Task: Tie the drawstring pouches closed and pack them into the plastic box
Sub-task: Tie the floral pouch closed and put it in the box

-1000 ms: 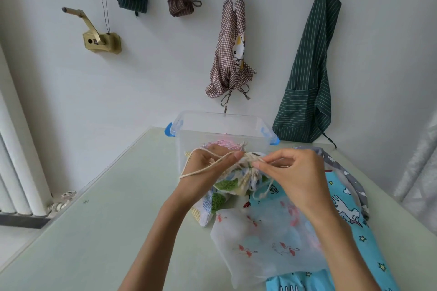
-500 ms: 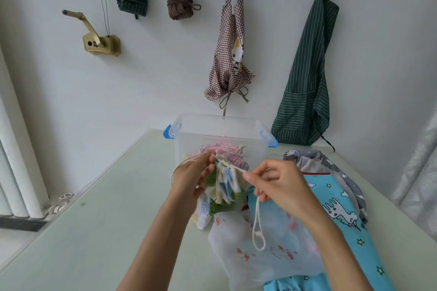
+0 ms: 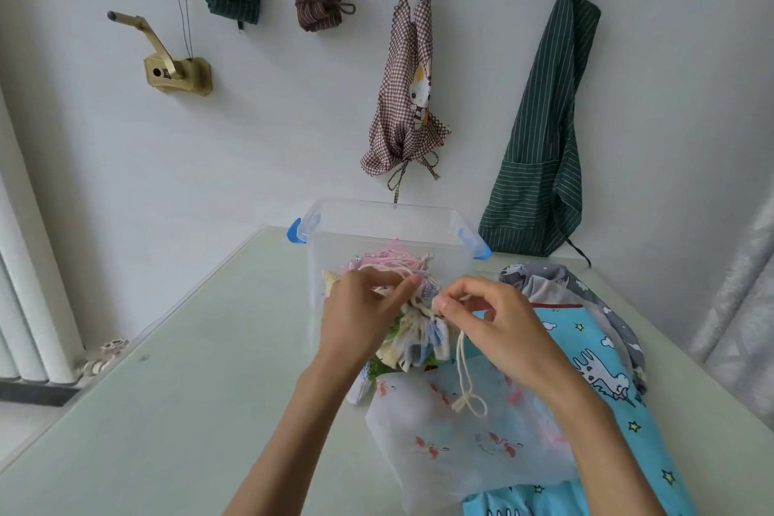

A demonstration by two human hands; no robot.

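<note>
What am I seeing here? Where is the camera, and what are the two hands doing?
The camera sits on a person's head and looks down at their own hands. The left hand and right hand pinch the cord of a patterned pouch, held above a pale table, to tie it. Behind stands a clear plastic box with pouches inside. Near the person lie a white flamingo bag and a blue cloth. Aprons hang on the wall.

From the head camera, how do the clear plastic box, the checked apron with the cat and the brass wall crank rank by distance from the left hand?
Measured from the left hand:
1. Clear plastic box, just behind it on the table.
2. Checked apron, hanging on the wall above the box.
3. Brass crank, on the wall, upper left.
</note>
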